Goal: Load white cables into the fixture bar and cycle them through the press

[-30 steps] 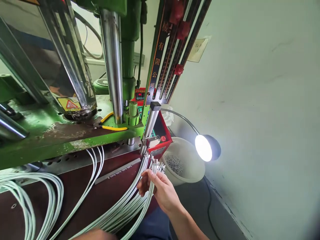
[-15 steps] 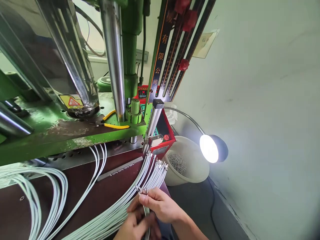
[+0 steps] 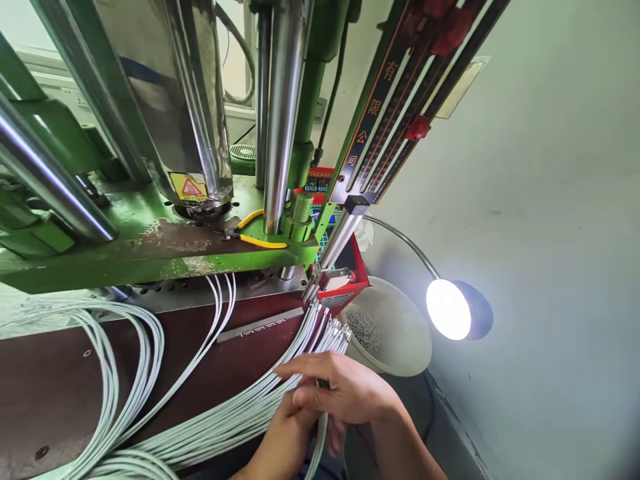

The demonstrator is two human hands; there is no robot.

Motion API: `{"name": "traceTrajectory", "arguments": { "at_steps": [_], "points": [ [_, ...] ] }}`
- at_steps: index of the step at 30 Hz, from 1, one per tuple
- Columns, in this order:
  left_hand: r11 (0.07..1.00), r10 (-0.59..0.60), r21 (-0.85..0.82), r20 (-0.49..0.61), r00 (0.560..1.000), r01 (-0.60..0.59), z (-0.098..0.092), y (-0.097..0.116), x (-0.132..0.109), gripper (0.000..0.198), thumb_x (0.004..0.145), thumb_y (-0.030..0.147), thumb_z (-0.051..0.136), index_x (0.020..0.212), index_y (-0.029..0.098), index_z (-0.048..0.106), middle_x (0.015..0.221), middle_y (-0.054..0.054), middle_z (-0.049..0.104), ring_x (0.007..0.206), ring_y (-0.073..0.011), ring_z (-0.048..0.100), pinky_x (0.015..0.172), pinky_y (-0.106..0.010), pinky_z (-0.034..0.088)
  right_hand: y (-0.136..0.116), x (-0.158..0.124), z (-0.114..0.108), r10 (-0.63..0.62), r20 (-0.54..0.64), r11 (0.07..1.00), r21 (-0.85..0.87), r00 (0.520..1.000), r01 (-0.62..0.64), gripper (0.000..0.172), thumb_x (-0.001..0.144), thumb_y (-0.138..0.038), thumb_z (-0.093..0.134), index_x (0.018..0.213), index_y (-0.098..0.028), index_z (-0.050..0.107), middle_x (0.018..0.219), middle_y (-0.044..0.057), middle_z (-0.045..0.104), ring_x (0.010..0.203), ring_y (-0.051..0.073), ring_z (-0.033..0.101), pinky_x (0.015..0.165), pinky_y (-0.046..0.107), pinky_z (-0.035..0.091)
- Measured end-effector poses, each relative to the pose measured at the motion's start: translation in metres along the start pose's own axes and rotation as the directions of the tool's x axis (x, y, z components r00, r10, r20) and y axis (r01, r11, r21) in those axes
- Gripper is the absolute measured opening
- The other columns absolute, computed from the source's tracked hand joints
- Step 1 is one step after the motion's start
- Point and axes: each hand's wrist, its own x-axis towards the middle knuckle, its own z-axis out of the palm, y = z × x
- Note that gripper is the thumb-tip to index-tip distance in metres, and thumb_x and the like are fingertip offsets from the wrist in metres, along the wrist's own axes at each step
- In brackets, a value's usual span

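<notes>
My left hand point(image 3: 296, 427) is low in the middle, its fingers closed around a few white cables point(image 3: 320, 448) that hang down below it. The tips of these cables are hidden by my hands. Across the top of it lies my right hand point(image 3: 353, 390), with the index finger stretched out to the left and the thumb apart from it; nothing shows between them. Just behind my hands, a thick bundle of white cables point(image 3: 220, 427) lies on the dark red table, its metal ends point(image 3: 340, 328) pointing away from me.
A green press point(image 3: 125, 267) stands ahead, with yellow-handled pliers point(image 3: 263, 241) on its plate and several cables point(image 3: 223, 313) coming out beneath. A slotted metal bar point(image 3: 263, 325) lies on the table. Right are a red control box point(image 3: 357, 267), a pale bucket point(image 3: 405, 333) of scrap and a lit lamp point(image 3: 449, 310).
My right hand has left its pinch at the cable ends and spread over my left hand. The cable ends I held are now hidden. The view has shifted left.
</notes>
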Motion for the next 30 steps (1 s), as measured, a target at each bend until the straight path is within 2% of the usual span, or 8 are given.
{"name": "traceTrajectory", "arguments": {
  "at_steps": [5,7,10,14,18,23,27,30],
  "points": [
    [0.99,0.072,-0.121,-0.052,0.996,-0.077,-0.008,0.027,-0.011,0.042,0.074,0.057,0.066,0.063,0.016,0.066,0.061,-0.005,0.061,0.06,-0.0176,0.055,0.063,-0.032,0.045,-0.001,0.023,-0.008,0.019,0.082,1.0,0.013,0.996,-0.02,0.048,0.1,-0.046,0.034,0.133,-0.02,0.057,0.124,0.007,0.065,0.115,0.021,0.062,0.093,0.029,0.048],
    [0.984,0.042,-0.168,-0.085,0.995,-0.056,-0.012,0.034,-0.019,0.033,0.074,0.048,0.069,0.077,0.016,0.069,0.069,-0.005,0.065,0.062,-0.0158,0.056,0.065,-0.031,0.045,0.008,0.04,-0.011,0.048,-0.061,0.996,-0.067,0.997,-0.052,0.042,0.1,-0.042,0.038,0.129,-0.021,0.06,0.12,0.006,0.067,0.111,0.019,0.063,0.091,0.029,0.049],
    [0.98,0.027,-0.194,-0.108,0.994,-0.048,-0.016,0.039,-0.026,0.032,0.074,0.042,0.072,0.091,0.015,0.069,0.078,-0.006,0.067,0.066,-0.0157,0.058,0.067,-0.031,0.045,0.03,0.071,-0.008,0.031,-0.289,0.906,-0.397,0.957,-0.149,0.038,0.089,-0.035,0.063,0.123,-0.017,0.062,0.118,0.011,0.064,0.111,0.023,0.058,0.096,0.036,0.045],
    [0.986,0.071,-0.143,-0.127,0.989,-0.089,-0.016,0.042,-0.028,0.032,0.078,0.041,0.068,0.094,0.014,0.068,0.08,-0.007,0.067,0.066,-0.0157,0.058,0.068,-0.032,0.045,0.052,0.096,0.004,-0.006,-0.21,0.733,-0.666,0.978,-0.138,0.024,0.086,-0.031,0.067,0.102,-0.014,0.068,0.104,0.011,0.063,0.102,0.024,0.056,0.09,0.038,0.046],
    [0.986,0.105,-0.114,-0.117,0.988,-0.118,-0.014,0.042,-0.024,0.03,0.08,0.044,0.065,0.088,0.015,0.066,0.075,-0.006,0.067,0.06,-0.0145,0.055,0.062,-0.03,0.043,0.046,0.084,0.004,-0.012,-0.237,0.701,-0.695,0.972,-0.161,0.015,0.092,-0.025,0.058,0.098,-0.013,0.061,0.099,0.012,0.063,0.093,0.023,0.058,0.079,0.034,0.047],
    [0.995,0.093,-0.038,-0.099,0.991,-0.097,-0.01,0.037,-0.013,0.039,0.08,0.053,0.061,0.068,0.016,0.061,0.057,-0.001,0.059,0.047,-0.0104,0.047,0.056,-0.027,0.037,0.029,0.034,-0.005,0.216,-0.416,0.867,-0.335,0.883,-0.37,0.026,0.093,-0.033,0.054,0.113,-0.016,0.058,0.086,0.007,0.067,0.077,0.019,0.061,0.07,0.03,0.045],
    [0.995,0.103,0.028,-0.151,0.983,-0.1,0.0,0.036,-0.009,0.039,0.075,0.054,0.067,0.065,0.017,0.059,0.052,0.002,0.054,0.043,-0.0079,0.04,0.051,-0.025,0.032,0.027,-0.002,-0.004,0.34,-0.342,0.937,0.206,0.876,-0.283,0.043,0.093,-0.045,0.051,0.122,-0.016,0.062,0.078,0.001,0.062,0.059,0.011,0.052,0.056,0.023,0.043],
    [0.995,0.079,0.074,-0.181,0.98,-0.067,0.007,0.035,-0.007,0.043,0.069,0.056,0.071,0.061,0.018,0.054,0.048,0.004,0.048,0.043,-0.0074,0.035,0.046,-0.024,0.025,0.024,-0.016,-0.001,0.336,-0.348,0.927,0.289,0.875,-0.241,0.045,0.095,-0.045,0.048,0.123,-0.015,0.066,0.077,0.001,0.061,0.063,0.01,0.05,0.059,0.022,0.042]
  ]
}}
